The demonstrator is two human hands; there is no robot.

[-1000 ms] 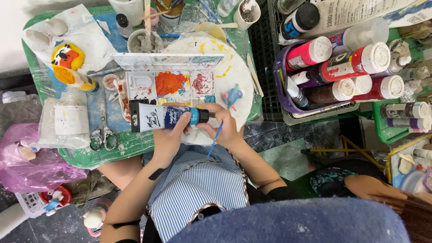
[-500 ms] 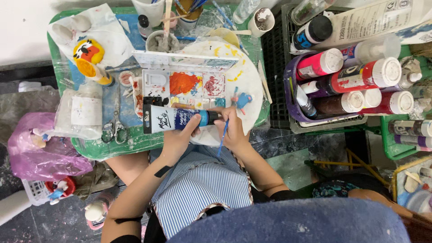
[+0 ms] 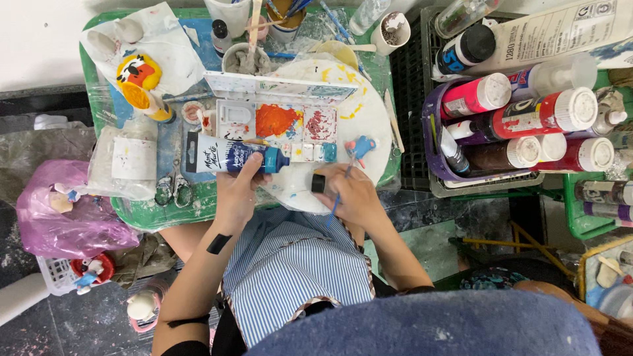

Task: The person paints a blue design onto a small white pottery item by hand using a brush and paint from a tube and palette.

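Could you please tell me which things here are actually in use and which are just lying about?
In use: paint tube in the left hand; black cap and blue brush in the right hand; paint palette.

Lying about: scissors, purple basket of bottles, orange figurine.

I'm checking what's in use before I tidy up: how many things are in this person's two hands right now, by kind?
Paint tube, in the left hand: 1
Black cap, in the right hand: 1
Paintbrush, also in the right hand: 1
Total: 3
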